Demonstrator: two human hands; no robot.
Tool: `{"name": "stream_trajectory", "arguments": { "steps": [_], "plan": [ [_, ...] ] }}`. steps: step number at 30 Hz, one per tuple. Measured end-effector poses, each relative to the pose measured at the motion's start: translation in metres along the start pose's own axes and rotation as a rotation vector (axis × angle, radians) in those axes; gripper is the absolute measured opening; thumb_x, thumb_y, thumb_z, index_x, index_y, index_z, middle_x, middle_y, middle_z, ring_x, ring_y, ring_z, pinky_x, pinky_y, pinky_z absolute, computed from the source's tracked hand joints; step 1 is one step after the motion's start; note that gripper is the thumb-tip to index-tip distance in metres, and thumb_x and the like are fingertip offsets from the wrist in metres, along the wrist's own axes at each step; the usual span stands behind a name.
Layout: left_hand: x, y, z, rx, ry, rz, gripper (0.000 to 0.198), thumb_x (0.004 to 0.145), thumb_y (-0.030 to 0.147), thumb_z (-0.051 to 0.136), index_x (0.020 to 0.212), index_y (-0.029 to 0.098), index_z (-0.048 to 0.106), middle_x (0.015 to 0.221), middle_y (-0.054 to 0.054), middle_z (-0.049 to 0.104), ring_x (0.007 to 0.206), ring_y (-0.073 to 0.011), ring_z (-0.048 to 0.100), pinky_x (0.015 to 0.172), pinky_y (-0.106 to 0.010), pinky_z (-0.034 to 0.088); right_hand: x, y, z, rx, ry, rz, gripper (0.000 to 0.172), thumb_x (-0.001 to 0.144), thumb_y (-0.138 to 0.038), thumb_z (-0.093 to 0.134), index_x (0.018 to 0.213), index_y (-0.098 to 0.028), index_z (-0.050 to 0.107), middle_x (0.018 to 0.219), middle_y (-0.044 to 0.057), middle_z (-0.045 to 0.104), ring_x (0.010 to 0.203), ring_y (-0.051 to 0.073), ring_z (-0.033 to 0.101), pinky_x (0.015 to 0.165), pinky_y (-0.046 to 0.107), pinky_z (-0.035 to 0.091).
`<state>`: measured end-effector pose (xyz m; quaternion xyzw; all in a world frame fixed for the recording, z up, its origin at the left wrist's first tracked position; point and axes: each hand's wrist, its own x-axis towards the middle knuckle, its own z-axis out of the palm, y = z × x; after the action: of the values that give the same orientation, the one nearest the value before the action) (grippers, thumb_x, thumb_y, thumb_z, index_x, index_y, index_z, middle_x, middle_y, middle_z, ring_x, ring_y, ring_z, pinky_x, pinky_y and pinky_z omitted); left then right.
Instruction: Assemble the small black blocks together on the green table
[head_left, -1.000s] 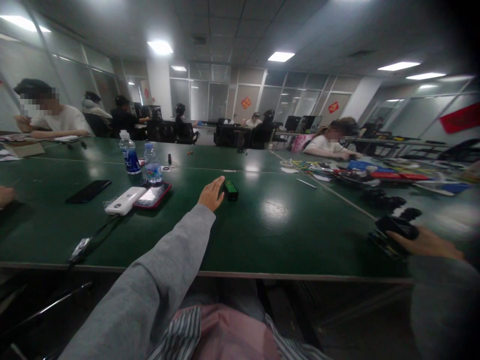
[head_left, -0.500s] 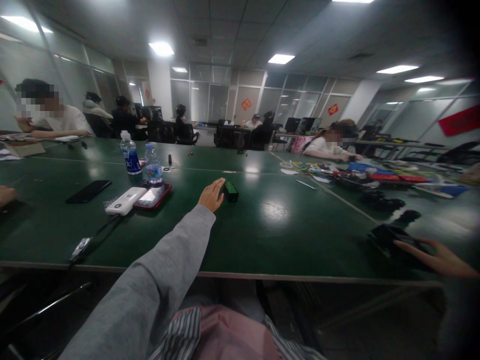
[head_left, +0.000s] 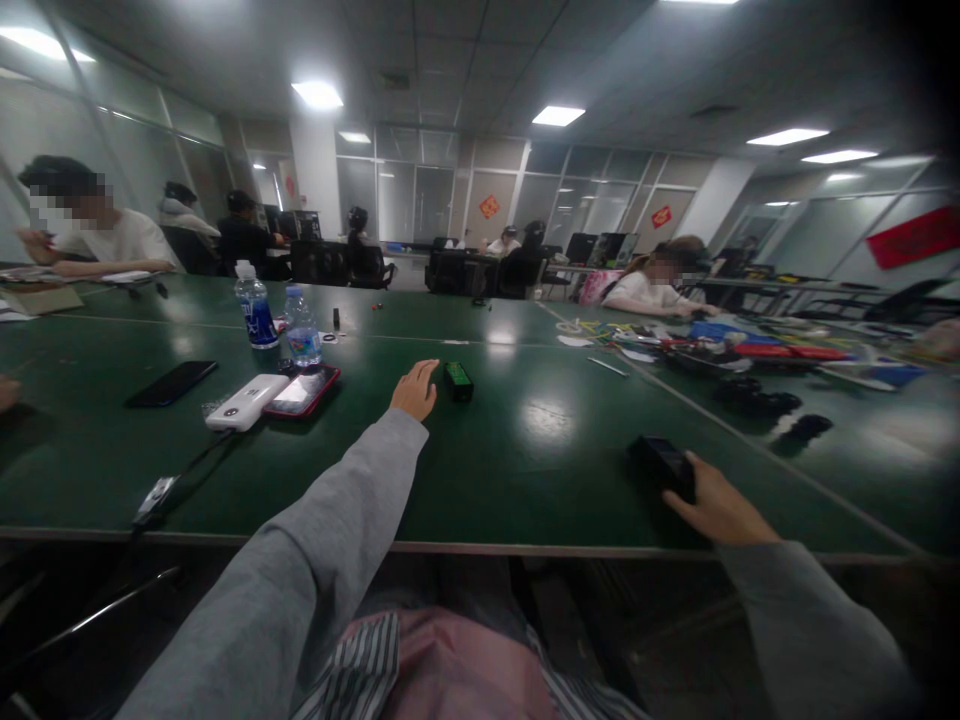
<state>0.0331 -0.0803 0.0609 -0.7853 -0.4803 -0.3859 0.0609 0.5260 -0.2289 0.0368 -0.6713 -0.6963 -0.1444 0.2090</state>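
Observation:
My left hand [head_left: 415, 390] rests on the green table with its fingers stretched out, open and holding nothing. Just to its right, across a small gap, lies a small black box with a green top [head_left: 458, 382]. On the right side, my right hand [head_left: 718, 500] is closed on a black box-shaped object [head_left: 663, 466] with a flat dark face, held low over the table or touching it; I cannot tell which. Its exact kind does not show.
Left of my left arm are a black phone [head_left: 171, 384], a white power bank [head_left: 246, 402], a red-edged device [head_left: 304, 391] and two bottles [head_left: 257, 308]. Black items [head_left: 757, 397] and a pile of cables and tools [head_left: 739, 345] lie on the right. People sit around the table.
My right hand has moved left from the far right, bringing the black box-shaped object with it. My left hand has drawn slightly away from the green-topped box.

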Motion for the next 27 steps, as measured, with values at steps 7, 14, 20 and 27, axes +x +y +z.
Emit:
{"name": "stream_trajectory", "arguments": {
  "steps": [7,14,20,27],
  "plan": [
    [-0.001,-0.021,0.013,-0.066,-0.11,-0.247,0.041,0.085,0.018,0.043,0.126,0.02,0.046,0.119,-0.01,0.054,0.106,-0.0203,0.053,0.092,-0.035,0.041,0.036,-0.217,0.014,0.279,-0.332,-0.287,0.082,0.078,-0.057,0.049,0.142,-0.016,0.017,0.127,0.015,0.051,0.107,0.025,0.058,0.091,0.037,0.046],
    [0.001,-0.054,0.019,-0.158,-0.053,-0.499,0.031,0.089,0.025,0.039,0.116,0.019,0.054,0.113,-0.01,0.061,0.105,-0.0189,0.056,0.092,-0.033,0.04,0.104,-0.341,0.062,0.273,-0.37,-0.286,0.095,0.072,-0.071,0.048,0.143,-0.016,0.017,0.119,0.019,0.056,0.105,0.032,0.057,0.087,0.043,0.044],
    [0.002,-0.07,0.023,-0.343,-0.048,-0.613,0.038,0.087,0.044,0.044,0.111,0.019,0.057,0.107,-0.008,0.065,0.099,-0.0165,0.059,0.088,-0.028,0.042,0.115,-0.355,0.09,0.473,-0.258,-0.241,0.085,0.08,-0.066,0.04,0.143,-0.016,0.013,0.129,0.016,0.049,0.112,0.028,0.053,0.092,0.04,0.042],
    [0.003,-0.061,0.023,-0.257,-0.19,-0.636,0.051,0.081,0.059,0.045,0.109,0.02,0.061,0.11,-0.009,0.065,0.103,-0.0198,0.058,0.09,-0.029,0.041,0.114,-0.345,0.099,0.511,-0.213,-0.333,0.077,0.082,-0.059,0.044,0.142,-0.018,0.018,0.136,0.013,0.042,0.117,0.025,0.05,0.096,0.039,0.041]
  ]
}}
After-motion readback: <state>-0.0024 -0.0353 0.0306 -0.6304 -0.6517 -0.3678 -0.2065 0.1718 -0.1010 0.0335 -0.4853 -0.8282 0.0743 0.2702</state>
